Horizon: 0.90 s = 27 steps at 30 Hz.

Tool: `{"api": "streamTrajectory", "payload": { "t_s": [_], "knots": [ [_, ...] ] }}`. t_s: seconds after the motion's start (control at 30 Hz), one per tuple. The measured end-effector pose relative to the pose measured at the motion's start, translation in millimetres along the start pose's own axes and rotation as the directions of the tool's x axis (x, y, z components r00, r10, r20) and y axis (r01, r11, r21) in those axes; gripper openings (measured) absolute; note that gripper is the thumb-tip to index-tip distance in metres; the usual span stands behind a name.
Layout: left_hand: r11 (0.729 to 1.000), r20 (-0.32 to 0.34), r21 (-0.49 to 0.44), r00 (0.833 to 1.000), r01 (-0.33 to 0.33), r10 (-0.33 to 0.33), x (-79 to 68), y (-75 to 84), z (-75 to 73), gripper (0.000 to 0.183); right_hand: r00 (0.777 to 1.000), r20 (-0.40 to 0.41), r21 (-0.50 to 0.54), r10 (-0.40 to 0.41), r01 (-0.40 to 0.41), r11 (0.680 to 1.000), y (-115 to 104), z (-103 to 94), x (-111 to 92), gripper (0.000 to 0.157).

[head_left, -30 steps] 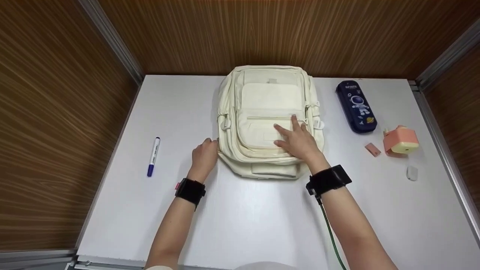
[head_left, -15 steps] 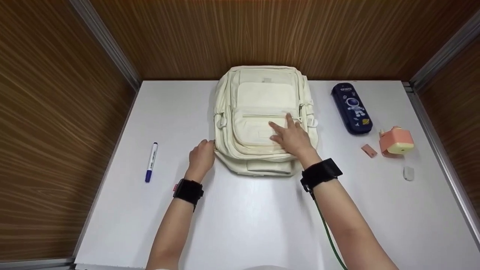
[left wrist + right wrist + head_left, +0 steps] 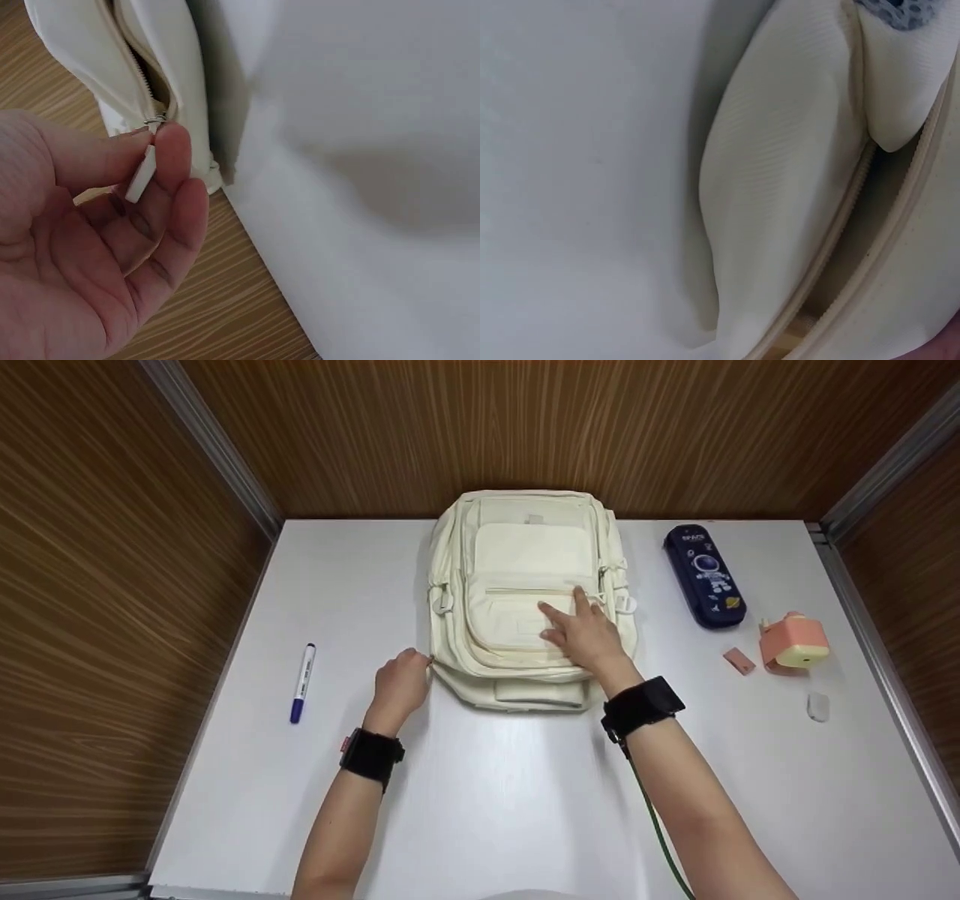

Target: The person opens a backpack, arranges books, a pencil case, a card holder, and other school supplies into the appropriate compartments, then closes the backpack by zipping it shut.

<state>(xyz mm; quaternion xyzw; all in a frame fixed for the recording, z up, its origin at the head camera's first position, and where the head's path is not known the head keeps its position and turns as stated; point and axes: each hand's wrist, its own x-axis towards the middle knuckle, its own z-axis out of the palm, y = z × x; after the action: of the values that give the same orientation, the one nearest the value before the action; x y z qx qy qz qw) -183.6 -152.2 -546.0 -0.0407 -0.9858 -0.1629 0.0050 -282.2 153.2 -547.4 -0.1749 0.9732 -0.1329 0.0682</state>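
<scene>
A cream backpack lies on the white table, front pockets up. At its left side, my left hand pinches a zipper pull between thumb and index finger. Above the pull in the left wrist view, the zipper is parted, showing a dark gap. My right hand rests on the front pocket with fingers spread. The right wrist view shows another stretch of parted zipper along the bag's edge, with grey mesh at the top; only a sliver of the hand appears in the lower corner.
To the bag's right lie a navy pencil case with an astronaut print, a pink eraser, a pink and yellow pencil sharpener and a small whitish object. A marker lies left. A green cable trails from my right wrist.
My left hand has moved a little toward me along the bag's left side with the zipper pull. The right hand stays on the front pocket. The whole head view shifted slightly earlier.
</scene>
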Motion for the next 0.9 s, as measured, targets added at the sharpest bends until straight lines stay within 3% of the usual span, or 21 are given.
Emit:
{"api": "streamTrajectory", "payload": {
  "t_s": [0.13,0.23,0.43,0.73,0.9],
  "knots": [
    [1.0,0.014,-0.026,1.0,-0.012,0.012,-3.0,4.4,-3.0,0.014,1.0,-0.021,-0.029,-0.015,0.014,0.999,-1,0.7,0,0.057],
    [0.996,0.068,-0.074,0.997,-0.04,0.045,-5.7,7.5,-6.2,0.02,0.999,-0.043,-0.034,-0.016,0.015,0.999,-1,2.0,0,0.056],
    [0.975,0.156,-0.193,0.978,-0.108,0.139,-11.9,11.0,-11.2,0.026,0.997,-0.07,-0.038,-0.018,0.015,0.999,-2,4.2,1,0.055],
    [0.935,0.188,-0.306,0.951,-0.181,0.246,-15.0,16.9,-9.1,0.029,0.997,-0.082,-0.057,-0.007,0.003,0.998,-2,4.5,3,0.055],
    [0.896,0.178,-0.378,0.931,-0.234,0.318,-17.7,22.3,-6.3,0.029,0.996,-0.087,-0.086,-0.016,0.009,0.996,-2,6.6,2,0.055]
  ]
}}
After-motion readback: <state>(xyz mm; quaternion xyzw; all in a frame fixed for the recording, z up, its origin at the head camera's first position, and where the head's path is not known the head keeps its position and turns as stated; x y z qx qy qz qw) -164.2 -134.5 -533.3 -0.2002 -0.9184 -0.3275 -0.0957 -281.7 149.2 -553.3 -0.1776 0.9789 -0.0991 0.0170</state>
